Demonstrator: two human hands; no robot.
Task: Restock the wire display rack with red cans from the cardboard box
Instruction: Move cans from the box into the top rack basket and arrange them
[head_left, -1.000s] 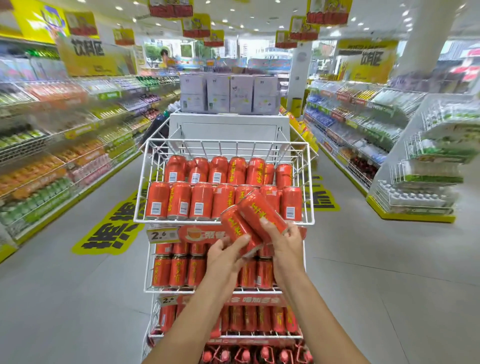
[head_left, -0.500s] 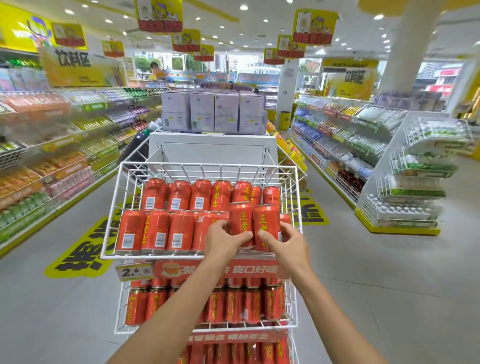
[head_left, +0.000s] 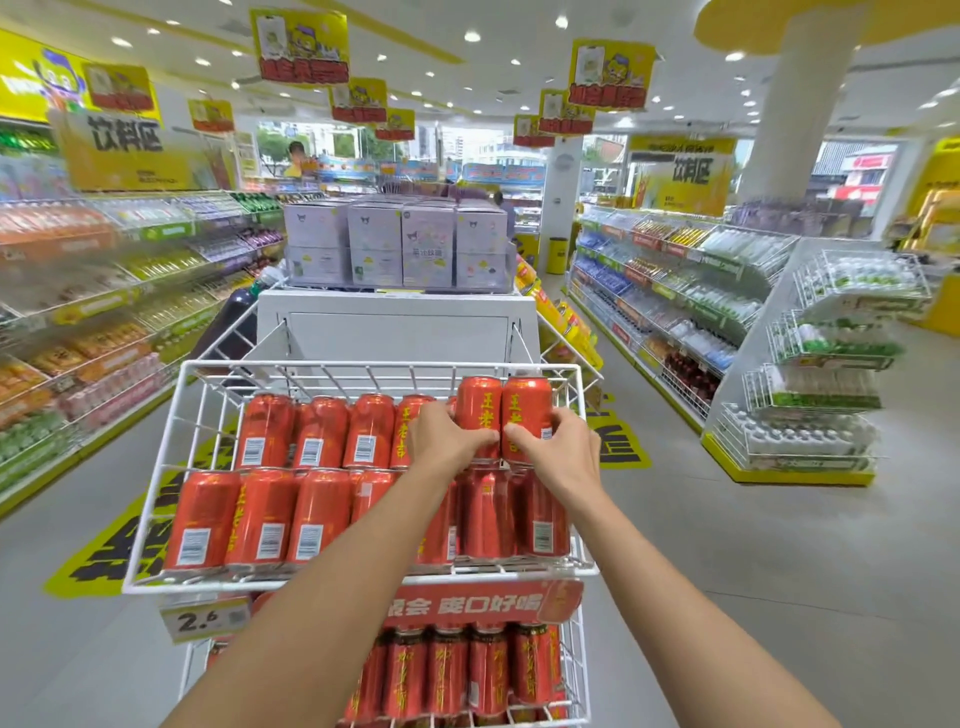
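The white wire display rack (head_left: 171, 436) stands right in front of me, its top basket filled with rows of red cans (head_left: 317, 436). My left hand (head_left: 441, 439) grips one upright red can (head_left: 479, 410) and my right hand (head_left: 563, 457) grips a second upright red can (head_left: 527, 410). Both cans stand side by side at the back right of the top basket, level with the back row. A lower tier of red cans (head_left: 447, 670) shows beneath a red banner (head_left: 488, 605). The cardboard box is out of sight.
A white cabinet (head_left: 397, 332) topped with pale purple boxes (head_left: 397, 244) stands behind the rack. Stocked drink shelves (head_left: 78, 322) run along the left aisle, and more shelves (head_left: 670, 291) along the right. Another white wire rack (head_left: 831, 364) stands at right. A price tag (head_left: 202, 618) hangs below the basket.
Both hands carried the two cans up from the basket's front edge to its back right, turning them from tilted to upright. My view moved closer to the rack.
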